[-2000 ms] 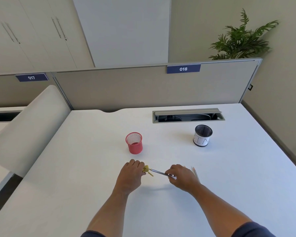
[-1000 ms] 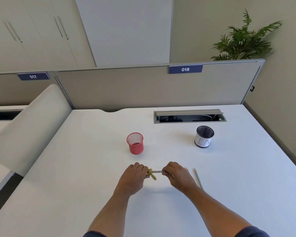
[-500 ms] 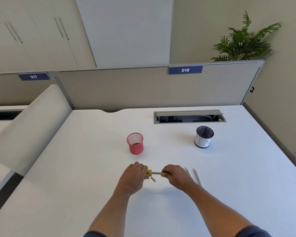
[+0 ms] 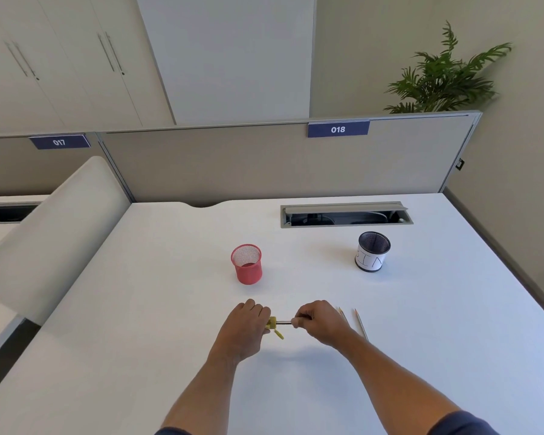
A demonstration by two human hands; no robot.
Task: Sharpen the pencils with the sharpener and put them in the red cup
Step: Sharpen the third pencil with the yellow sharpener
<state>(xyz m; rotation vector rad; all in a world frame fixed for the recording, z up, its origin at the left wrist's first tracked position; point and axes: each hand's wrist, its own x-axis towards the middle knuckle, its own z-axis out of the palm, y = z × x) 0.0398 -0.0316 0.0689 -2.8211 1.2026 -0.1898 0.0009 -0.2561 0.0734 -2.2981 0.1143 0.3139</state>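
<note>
My left hand grips a small yellow sharpener just above the white desk. My right hand holds a pencil whose tip sits inside the sharpener; only a short stretch of it shows between the two hands. A yellow bit hangs under the sharpener. The red mesh cup stands upright beyond my left hand. Two more pencils lie on the desk just right of my right hand, one partly hidden by my wrist.
A black mesh cup with a white label stands at the back right. Behind it is an open cable tray in the desk. A beige partition closes the far edge, and a curved white divider rises at the left.
The pencil went from lying slanted with its tip near the sharpener to level and pushed in. My right hand slid left along it toward my left hand.
</note>
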